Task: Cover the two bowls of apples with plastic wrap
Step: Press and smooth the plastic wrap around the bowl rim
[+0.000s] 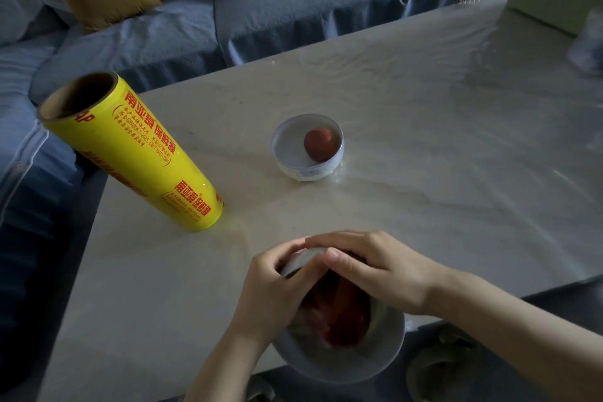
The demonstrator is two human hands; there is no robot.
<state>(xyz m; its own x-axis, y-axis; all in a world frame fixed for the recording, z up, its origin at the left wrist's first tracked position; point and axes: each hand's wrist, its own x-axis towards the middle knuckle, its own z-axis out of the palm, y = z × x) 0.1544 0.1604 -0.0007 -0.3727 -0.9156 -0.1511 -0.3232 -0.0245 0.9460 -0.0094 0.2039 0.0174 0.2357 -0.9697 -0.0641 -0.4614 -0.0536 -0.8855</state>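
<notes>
**Sealing the film at the rim of the near bowl**

The left hand [274, 284] curls its fingers round the far-left rim of the near bowl [388, 336]. The right hand [368, 271] lays its fingers across the far rim with the thumb tucked beneath, pinching the edge. The fingertips of both hands meet at that rim. Neither hand is spread wide. This grip probably presses the plastic wrap down against the bowl wall so that it clings.

The red apple [339, 313] inside the near bowl looks hazy and wrinkled over, which suggests film already lies across it. The film edge itself is too blurred to trace.

Beyond the near bowl, well apart from it, stands the far bowl [306, 170] with its own apple [319, 143]. A flat sheen over the mouth suggests it is already covered.

Left of and beyond the near bowl, the yellow plastic wrap roll [140, 157] stands on end on the table [424, 140], clear of both hands. The near bowl sits at the table's near edge.
</notes>
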